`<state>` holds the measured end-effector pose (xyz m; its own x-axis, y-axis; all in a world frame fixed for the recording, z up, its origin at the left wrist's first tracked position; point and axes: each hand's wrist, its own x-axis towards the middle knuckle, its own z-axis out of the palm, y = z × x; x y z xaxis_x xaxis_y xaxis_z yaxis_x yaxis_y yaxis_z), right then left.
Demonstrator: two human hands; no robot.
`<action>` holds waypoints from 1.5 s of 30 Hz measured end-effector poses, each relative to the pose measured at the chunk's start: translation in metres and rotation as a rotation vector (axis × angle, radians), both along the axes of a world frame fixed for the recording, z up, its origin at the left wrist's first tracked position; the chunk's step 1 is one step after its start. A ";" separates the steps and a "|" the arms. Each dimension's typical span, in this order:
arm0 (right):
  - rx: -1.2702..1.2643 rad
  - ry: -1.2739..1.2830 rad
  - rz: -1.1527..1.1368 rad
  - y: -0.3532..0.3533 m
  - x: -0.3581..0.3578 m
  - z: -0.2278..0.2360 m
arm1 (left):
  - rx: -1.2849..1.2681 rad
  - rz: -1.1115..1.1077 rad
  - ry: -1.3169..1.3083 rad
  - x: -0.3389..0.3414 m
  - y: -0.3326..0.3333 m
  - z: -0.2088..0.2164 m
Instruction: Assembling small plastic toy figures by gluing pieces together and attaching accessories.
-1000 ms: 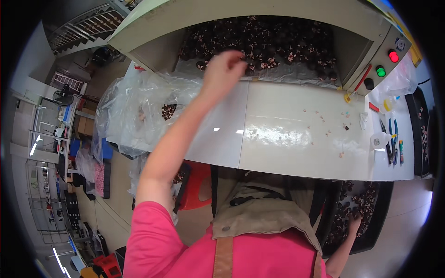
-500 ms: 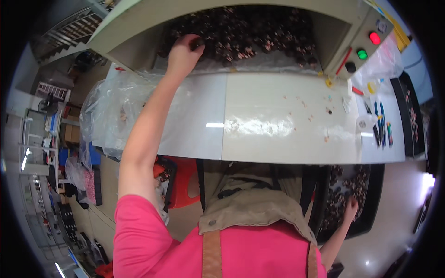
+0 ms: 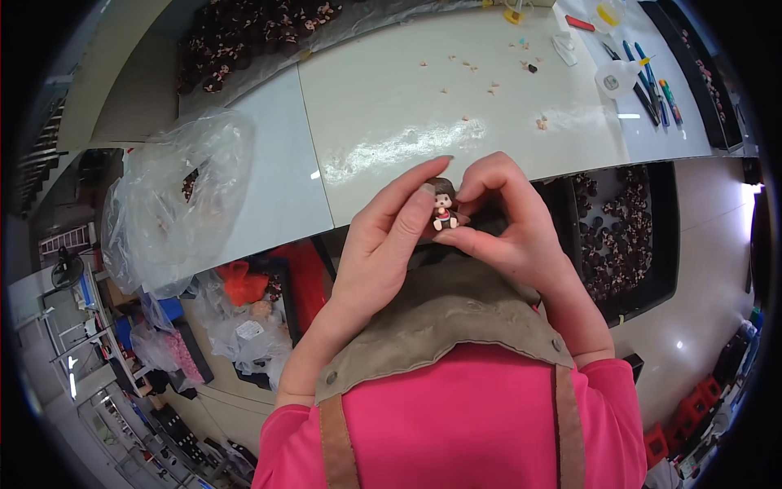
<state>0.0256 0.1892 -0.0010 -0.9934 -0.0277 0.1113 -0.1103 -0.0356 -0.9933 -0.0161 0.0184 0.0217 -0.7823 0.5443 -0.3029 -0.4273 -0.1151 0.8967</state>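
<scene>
A small doll figurine point(image 3: 443, 204) with brown hair, a pale face and pale feet is held upright in front of my apron, just off the table's front edge. My left hand point(image 3: 381, 236) is closed on it from the left, thumb against its hair. From the other side my right hand point(image 3: 515, 216) is curled in, its thumb and fingertips gripping the figurine's right side and base. Whether a tiny part sits between the right fingertips is hidden.
Many dark pieces point(image 3: 236, 41) lie in the booth behind the white table point(image 3: 391, 90). Clear plastic bags point(image 3: 195, 196) cover its left end. A squeeze bottle point(image 3: 617, 79) and pens stand at the right. Below, a black tray point(image 3: 664, 236) holds more dark pieces.
My left hand has come back from the booth and my right hand up from the black tray. Both now meet at the figurine before my body. The view has shifted.
</scene>
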 end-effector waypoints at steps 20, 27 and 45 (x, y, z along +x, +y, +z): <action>0.009 0.082 -0.070 0.003 0.010 -0.030 | -0.039 0.007 -0.008 0.005 0.004 -0.009; 0.056 0.087 -0.064 0.003 0.014 -0.034 | 0.027 0.005 -0.025 0.007 0.002 -0.014; 0.076 0.078 -0.058 -0.002 0.014 -0.034 | 0.043 0.049 -0.117 0.012 -0.001 -0.018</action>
<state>0.0400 0.1873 -0.0355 -0.9819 0.0179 0.1884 -0.1873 0.0484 -0.9811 -0.0042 0.0175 0.0039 -0.7688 0.5209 -0.3709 -0.5216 -0.1754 0.8350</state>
